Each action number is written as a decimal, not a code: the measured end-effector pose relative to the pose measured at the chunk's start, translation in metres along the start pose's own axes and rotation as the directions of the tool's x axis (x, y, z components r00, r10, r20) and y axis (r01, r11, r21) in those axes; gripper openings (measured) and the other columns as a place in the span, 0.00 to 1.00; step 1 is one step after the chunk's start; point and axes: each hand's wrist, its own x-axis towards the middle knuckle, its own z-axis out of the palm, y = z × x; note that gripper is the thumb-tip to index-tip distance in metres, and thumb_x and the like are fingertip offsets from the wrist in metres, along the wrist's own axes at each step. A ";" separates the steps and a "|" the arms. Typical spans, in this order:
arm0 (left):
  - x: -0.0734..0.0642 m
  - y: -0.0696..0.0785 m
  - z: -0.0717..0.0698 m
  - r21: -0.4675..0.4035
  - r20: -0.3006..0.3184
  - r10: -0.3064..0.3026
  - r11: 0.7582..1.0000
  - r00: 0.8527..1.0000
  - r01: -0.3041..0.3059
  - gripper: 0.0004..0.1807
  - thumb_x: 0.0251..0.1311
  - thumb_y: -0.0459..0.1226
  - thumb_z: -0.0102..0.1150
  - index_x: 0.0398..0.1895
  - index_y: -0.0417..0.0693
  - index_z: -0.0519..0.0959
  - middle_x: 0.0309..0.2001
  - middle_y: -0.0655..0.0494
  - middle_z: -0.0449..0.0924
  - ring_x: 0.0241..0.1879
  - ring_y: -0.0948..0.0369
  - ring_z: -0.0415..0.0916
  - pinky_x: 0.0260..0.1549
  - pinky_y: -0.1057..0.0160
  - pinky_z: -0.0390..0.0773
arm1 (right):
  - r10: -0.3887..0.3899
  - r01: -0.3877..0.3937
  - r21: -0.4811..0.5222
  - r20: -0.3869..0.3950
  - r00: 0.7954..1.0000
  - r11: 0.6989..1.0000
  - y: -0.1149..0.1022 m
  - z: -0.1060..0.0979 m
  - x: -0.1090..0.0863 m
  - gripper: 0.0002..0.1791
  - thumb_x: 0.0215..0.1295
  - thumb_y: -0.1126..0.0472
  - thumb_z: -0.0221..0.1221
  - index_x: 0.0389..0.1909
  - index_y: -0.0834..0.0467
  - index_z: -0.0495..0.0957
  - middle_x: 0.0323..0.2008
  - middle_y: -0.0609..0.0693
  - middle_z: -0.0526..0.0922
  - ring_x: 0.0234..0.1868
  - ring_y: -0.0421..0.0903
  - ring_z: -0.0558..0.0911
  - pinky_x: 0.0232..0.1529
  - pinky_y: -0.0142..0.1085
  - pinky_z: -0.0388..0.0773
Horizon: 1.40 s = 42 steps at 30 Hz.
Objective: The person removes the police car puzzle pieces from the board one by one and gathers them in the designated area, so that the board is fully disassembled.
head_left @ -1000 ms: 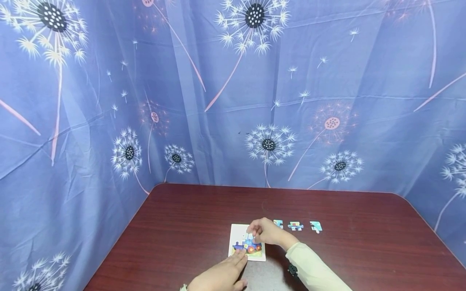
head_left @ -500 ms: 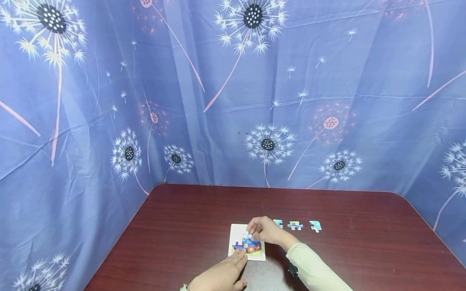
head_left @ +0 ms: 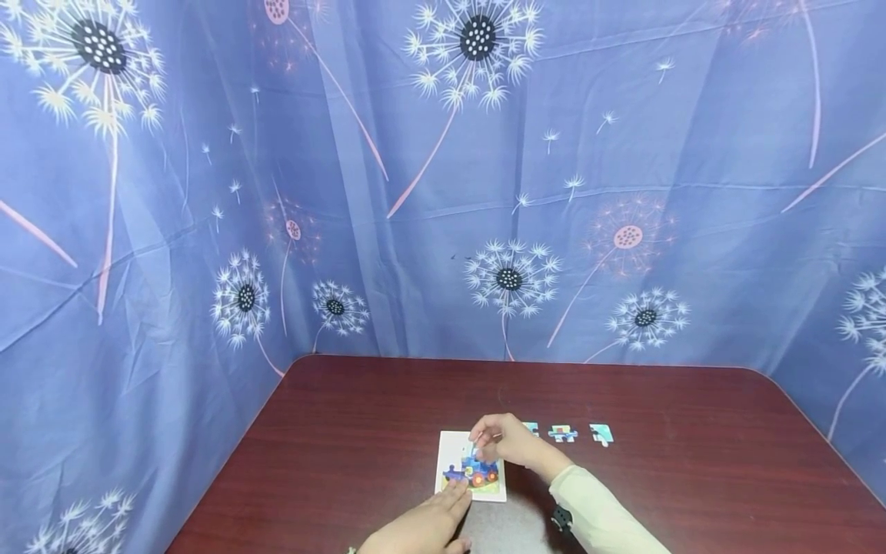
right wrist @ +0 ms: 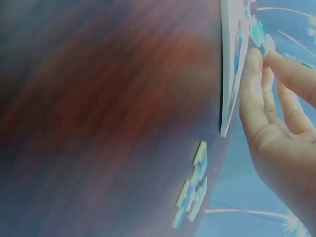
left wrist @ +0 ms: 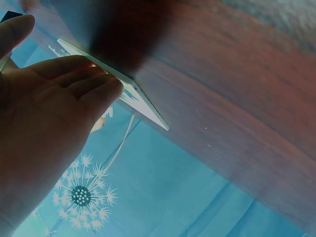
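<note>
A white-bordered puzzle board [head_left: 451,448] lies on the table, partly filled with pieces that form a blue vehicle with red-orange wheels. My left hand [head_left: 424,525] rests its straight fingers on the board's near edge, also seen in the left wrist view beside the board [left wrist: 150,109]. Over the upper right part of the board, my right hand [head_left: 511,444] pinches a light-blue jigsaw piece [right wrist: 269,44] between thumb and fingers. In the head view the fingers mostly hide that piece. Whether it touches the board I cannot tell.
Three loose jigsaw pieces lie in a row right of the board: one partly behind the right hand [head_left: 531,428], a middle one [head_left: 563,434] and a corner-like one [head_left: 601,434]. The dark red table [head_left: 346,431] meets a blue dandelion-print curtain [head_left: 415,308] at its back.
The view has tilted slightly. My right hand stays over the same part of the board with small finger shifts; my left hand keeps its place at the near edge.
</note>
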 end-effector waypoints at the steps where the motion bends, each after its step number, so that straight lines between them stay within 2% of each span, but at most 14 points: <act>1: 0.000 0.000 0.000 0.000 0.001 0.001 1.000 1.000 -0.001 0.33 0.65 0.50 0.54 0.66 0.38 0.68 0.68 0.44 0.65 0.69 0.54 0.59 0.64 0.59 0.65 | 0.007 -0.007 0.020 0.000 1.000 1.000 0.001 -0.001 0.000 0.12 0.52 0.77 0.63 0.38 0.72 0.78 0.28 0.64 0.80 0.29 0.46 0.80 0.33 0.37 0.83; 7: -0.002 0.001 -0.002 -0.010 0.006 -0.007 1.000 1.000 0.007 0.33 0.65 0.50 0.54 0.67 0.38 0.67 0.68 0.44 0.64 0.69 0.53 0.59 0.64 0.59 0.65 | 0.053 -0.052 0.102 -0.007 0.999 0.993 0.002 -0.013 -0.004 0.11 0.59 0.75 0.59 0.43 0.75 0.76 0.29 0.65 0.80 0.30 0.50 0.83 0.35 0.45 0.84; 12: -0.003 0.001 -0.005 -0.028 0.010 -0.011 1.000 1.000 0.012 0.33 0.65 0.50 0.53 0.67 0.37 0.67 0.69 0.44 0.63 0.70 0.53 0.58 0.65 0.58 0.64 | 0.057 -0.054 0.112 -0.023 0.998 0.992 0.001 -0.027 -0.012 0.11 0.60 0.74 0.59 0.43 0.75 0.75 0.31 0.67 0.80 0.32 0.56 0.84 0.36 0.49 0.83; 21: -0.004 -0.001 -0.002 0.008 -0.027 0.034 0.999 0.999 -0.034 0.33 0.64 0.49 0.54 0.65 0.36 0.68 0.67 0.41 0.65 0.68 0.51 0.61 0.63 0.58 0.66 | 0.102 -0.098 0.059 -0.064 0.993 0.993 0.003 -0.057 -0.035 0.11 0.62 0.72 0.59 0.44 0.73 0.76 0.32 0.63 0.80 0.33 0.54 0.83 0.37 0.49 0.83; 32: -0.003 -0.003 0.001 0.007 -0.029 0.045 0.999 0.999 -0.045 0.33 0.65 0.49 0.53 0.66 0.36 0.68 0.67 0.42 0.65 0.69 0.51 0.60 0.63 0.58 0.66 | 0.119 -0.117 0.030 -0.109 0.987 0.993 0.017 -0.087 -0.064 0.12 0.61 0.74 0.58 0.44 0.76 0.74 0.32 0.63 0.80 0.32 0.51 0.82 0.33 0.46 0.83; 42: -0.003 -0.001 -0.002 -0.019 -0.001 0.020 1.000 1.000 -0.020 0.33 0.66 0.49 0.52 0.67 0.37 0.67 0.69 0.43 0.63 0.70 0.52 0.58 0.64 0.58 0.64 | 0.133 -0.134 -0.001 -0.117 0.984 0.991 0.026 -0.101 -0.081 0.13 0.60 0.75 0.57 0.44 0.79 0.73 0.32 0.60 0.79 0.31 0.49 0.81 0.33 0.42 0.83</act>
